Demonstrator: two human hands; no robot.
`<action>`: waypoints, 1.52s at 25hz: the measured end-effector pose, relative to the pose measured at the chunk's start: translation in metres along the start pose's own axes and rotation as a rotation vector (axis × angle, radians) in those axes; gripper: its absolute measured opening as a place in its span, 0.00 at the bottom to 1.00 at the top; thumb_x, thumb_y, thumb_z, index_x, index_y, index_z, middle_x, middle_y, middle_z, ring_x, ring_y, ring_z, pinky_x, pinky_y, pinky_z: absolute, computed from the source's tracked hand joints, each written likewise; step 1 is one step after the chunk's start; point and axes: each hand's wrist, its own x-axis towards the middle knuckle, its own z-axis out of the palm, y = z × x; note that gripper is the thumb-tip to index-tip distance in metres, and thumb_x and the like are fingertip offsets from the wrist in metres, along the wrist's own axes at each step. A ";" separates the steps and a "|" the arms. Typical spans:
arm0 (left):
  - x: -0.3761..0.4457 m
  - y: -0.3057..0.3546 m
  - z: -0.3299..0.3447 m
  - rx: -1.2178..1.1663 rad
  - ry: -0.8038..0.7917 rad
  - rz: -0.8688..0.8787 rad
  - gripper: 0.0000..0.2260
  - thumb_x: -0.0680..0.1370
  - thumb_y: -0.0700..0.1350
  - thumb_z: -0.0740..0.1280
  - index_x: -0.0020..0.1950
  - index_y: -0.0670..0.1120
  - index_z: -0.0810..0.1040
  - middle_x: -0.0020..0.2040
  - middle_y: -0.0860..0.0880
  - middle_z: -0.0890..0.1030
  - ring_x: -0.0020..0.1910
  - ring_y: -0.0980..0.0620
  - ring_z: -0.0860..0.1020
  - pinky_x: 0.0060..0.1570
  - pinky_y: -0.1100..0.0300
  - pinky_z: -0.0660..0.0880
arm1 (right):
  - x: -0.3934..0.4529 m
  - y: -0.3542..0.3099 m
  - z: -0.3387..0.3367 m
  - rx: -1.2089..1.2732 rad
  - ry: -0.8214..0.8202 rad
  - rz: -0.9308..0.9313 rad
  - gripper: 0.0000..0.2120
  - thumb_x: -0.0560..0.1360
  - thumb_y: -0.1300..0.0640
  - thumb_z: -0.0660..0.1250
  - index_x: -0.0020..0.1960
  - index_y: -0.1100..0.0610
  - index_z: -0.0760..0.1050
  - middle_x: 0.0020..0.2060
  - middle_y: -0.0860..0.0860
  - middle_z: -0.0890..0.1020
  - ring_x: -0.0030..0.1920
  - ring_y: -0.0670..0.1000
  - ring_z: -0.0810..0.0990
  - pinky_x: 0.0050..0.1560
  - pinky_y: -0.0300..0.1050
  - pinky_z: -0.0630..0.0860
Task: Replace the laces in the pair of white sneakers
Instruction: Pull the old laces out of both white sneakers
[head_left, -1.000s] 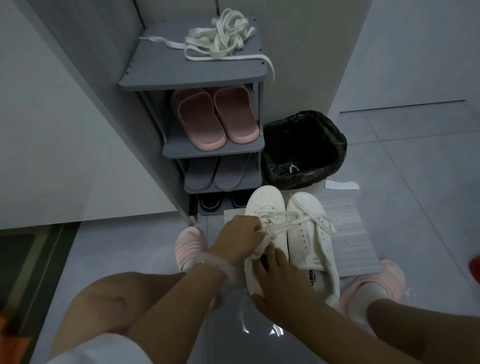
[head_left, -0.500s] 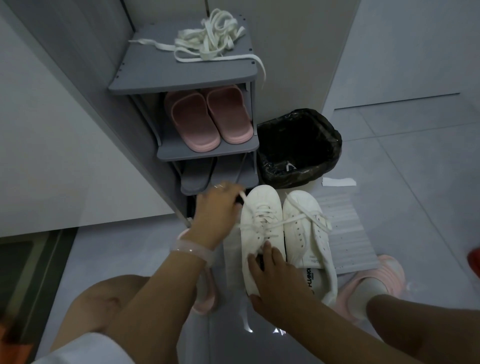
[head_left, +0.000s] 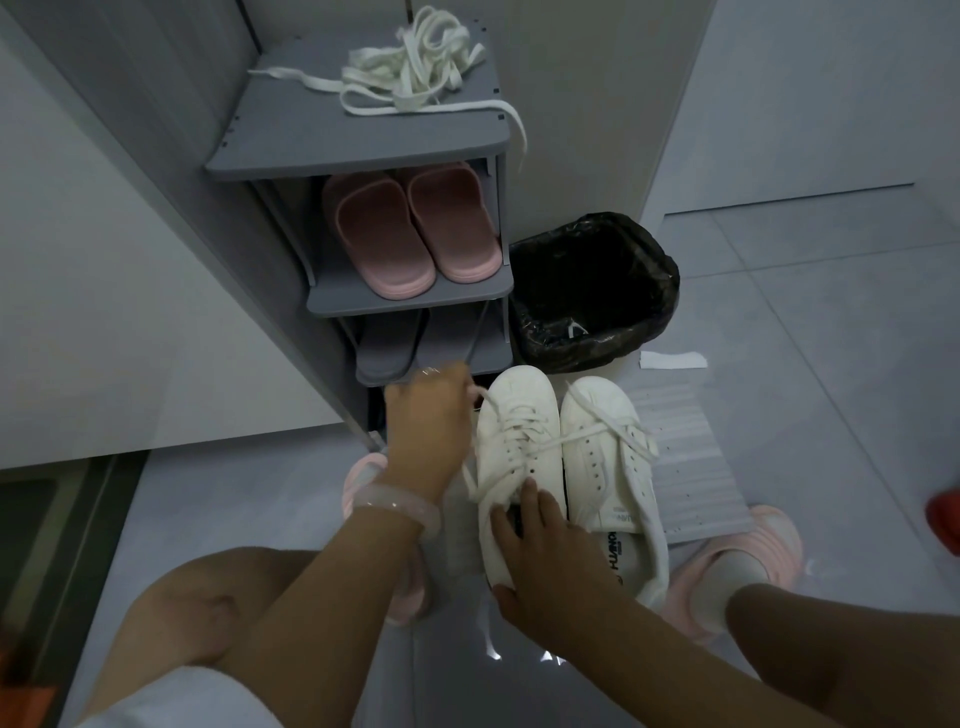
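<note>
The scene is dim and cool-toned, with a grey-blue cast over walls and floor (head_left: 779, 312). Small bright glints sit on the glossy floor tiles near the bottom centre, reflected from a light overhead. Beneath the top board of the shoe rack (head_left: 363, 150) the lower shelves sink into deep shadow. The white sneakers (head_left: 566, 457) are the brightest area. Wide-angle distortion bends straight wall edges toward the borders. Focus is fairly even, slightly soft, with fine noise in dark parts.
</note>
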 end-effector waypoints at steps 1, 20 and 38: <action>0.004 -0.005 -0.010 -0.045 0.039 -0.044 0.07 0.79 0.44 0.59 0.51 0.44 0.75 0.49 0.46 0.78 0.53 0.45 0.74 0.52 0.53 0.64 | 0.000 0.000 -0.004 0.006 -0.005 0.000 0.32 0.79 0.46 0.55 0.75 0.58 0.47 0.74 0.64 0.46 0.74 0.62 0.52 0.65 0.56 0.65; -0.036 0.016 0.032 -0.064 -0.454 0.060 0.11 0.78 0.43 0.58 0.56 0.38 0.71 0.53 0.39 0.77 0.51 0.40 0.77 0.42 0.57 0.66 | 0.067 0.024 -0.051 0.135 0.226 0.254 0.12 0.76 0.64 0.59 0.60 0.63 0.70 0.57 0.57 0.76 0.57 0.57 0.78 0.52 0.47 0.73; -0.035 -0.002 0.040 -0.057 -0.638 -0.077 0.11 0.80 0.36 0.52 0.60 0.35 0.68 0.59 0.37 0.73 0.56 0.39 0.73 0.49 0.55 0.68 | 0.034 0.163 -0.123 -0.100 0.151 0.451 0.14 0.75 0.49 0.63 0.36 0.57 0.66 0.36 0.51 0.71 0.43 0.55 0.73 0.41 0.43 0.70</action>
